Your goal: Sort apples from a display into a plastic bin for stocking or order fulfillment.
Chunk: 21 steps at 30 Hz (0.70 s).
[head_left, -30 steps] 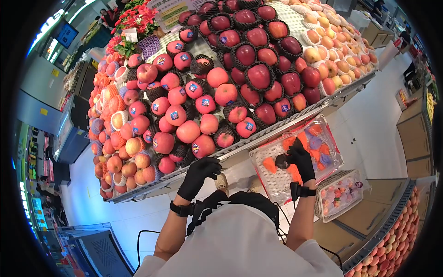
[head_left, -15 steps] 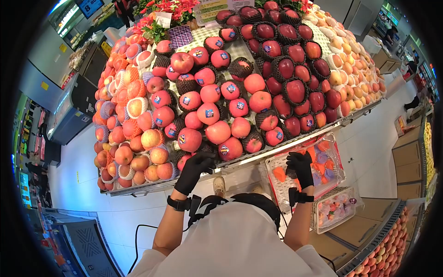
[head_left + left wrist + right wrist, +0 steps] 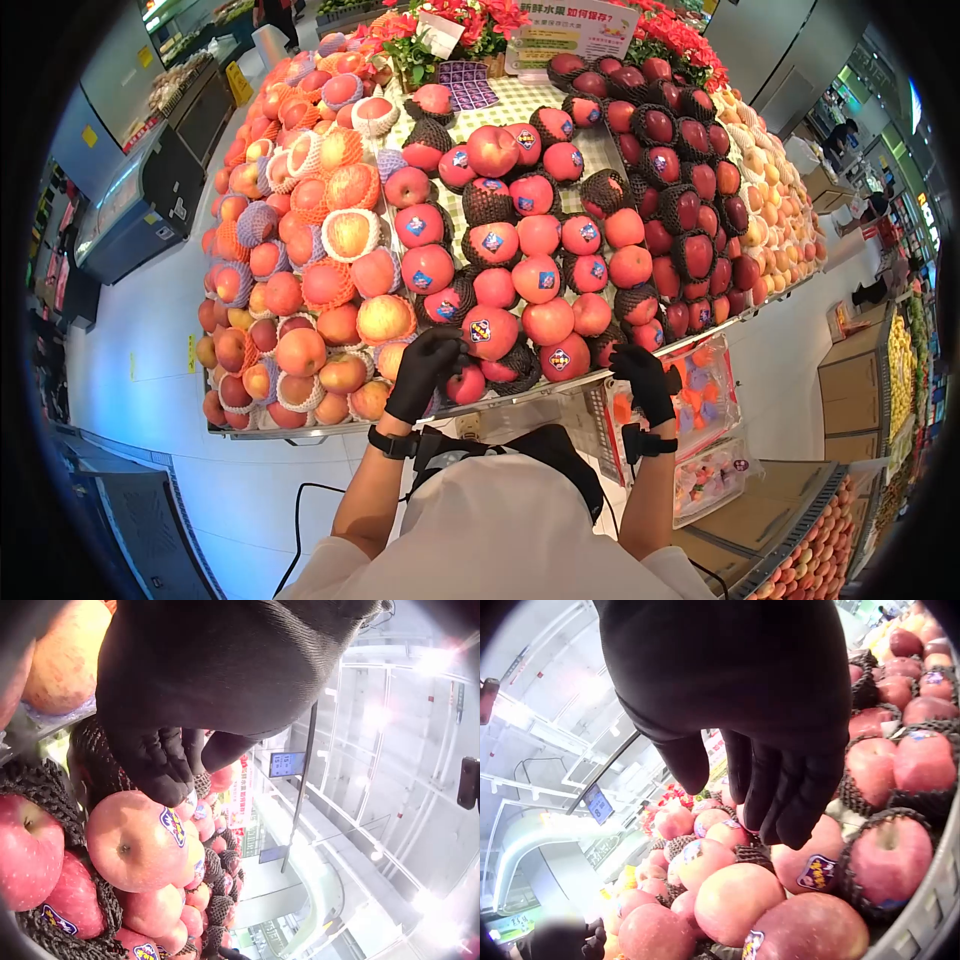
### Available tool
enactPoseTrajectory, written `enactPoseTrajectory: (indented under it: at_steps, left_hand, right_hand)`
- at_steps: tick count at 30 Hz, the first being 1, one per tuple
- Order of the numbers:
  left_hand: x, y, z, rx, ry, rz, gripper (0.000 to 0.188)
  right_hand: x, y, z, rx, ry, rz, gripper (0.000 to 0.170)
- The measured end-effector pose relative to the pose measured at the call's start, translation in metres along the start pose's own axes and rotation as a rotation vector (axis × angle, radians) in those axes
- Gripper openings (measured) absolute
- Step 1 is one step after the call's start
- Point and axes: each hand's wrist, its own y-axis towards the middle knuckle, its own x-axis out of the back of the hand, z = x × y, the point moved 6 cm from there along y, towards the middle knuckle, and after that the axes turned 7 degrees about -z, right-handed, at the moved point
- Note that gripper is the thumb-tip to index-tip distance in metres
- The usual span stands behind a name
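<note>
At a fruit stand (image 3: 330,430), left hand (image 3: 425,375) by stickered apple (image 3: 490,332), fingers bent, bunched, right hand (image 3: 645,383) near more apples (image 3: 739,900), fingers together, thumb apart.

Heaped red apples in foam nets (image 3: 350,234), a printed Chinese sign (image 3: 572,38) and a glass-topped grey case (image 3: 148,212) are showing a fruit shop.

Head view looks forward and down over the bench (image 3: 345,429); both wrist views, nearer, share its apples (image 3: 548,322) and catch the ceiling (image 3: 405,750).
</note>
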Motion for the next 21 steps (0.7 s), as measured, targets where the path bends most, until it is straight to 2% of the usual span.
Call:
enactPoseTrajectory:
  at_steps: [2, 3, 7, 11, 16, 18, 21]
  left_hand:
    - [0.012, 0.009, 0.011, 0.006, -0.067, -0.037, 0.018]
    - [0.016, 0.012, 0.014, -0.019, -0.048, -0.056, 0.018]
    - [0.020, 0.006, 0.010, -0.004, -0.089, -0.115, 0.019]
    - [0.032, 0.003, 0.000, -0.085, -0.049, -0.165, 0.020]
    - [0.040, -0.006, -0.003, -0.079, -0.136, -0.197, 0.022]
    - [0.044, -0.009, -0.004, -0.090, -0.130, -0.224, 0.021]
    - [0.055, -0.013, 0.006, -0.122, -0.126, -0.268, 0.022]
  right_hand:
    - [-0.023, 0.001, 0.040, 0.056, -0.020, 0.017, 0.029]
    - [-0.029, 0.009, 0.050, 0.091, -0.155, 0.041, 0.032]
    - [-0.062, 0.037, 0.096, 0.256, -0.272, 0.105, 0.051]
    - [-0.115, 0.064, 0.153, 0.460, -0.402, 0.131, 0.068]
    - [-0.185, 0.101, 0.212, 0.643, -0.489, 0.238, 0.079]
    - [-0.210, 0.116, 0.227, 0.771, -0.531, 0.227, 0.082]
    - [-0.230, 0.154, 0.225, 0.854, -0.606, 0.102, 0.090]
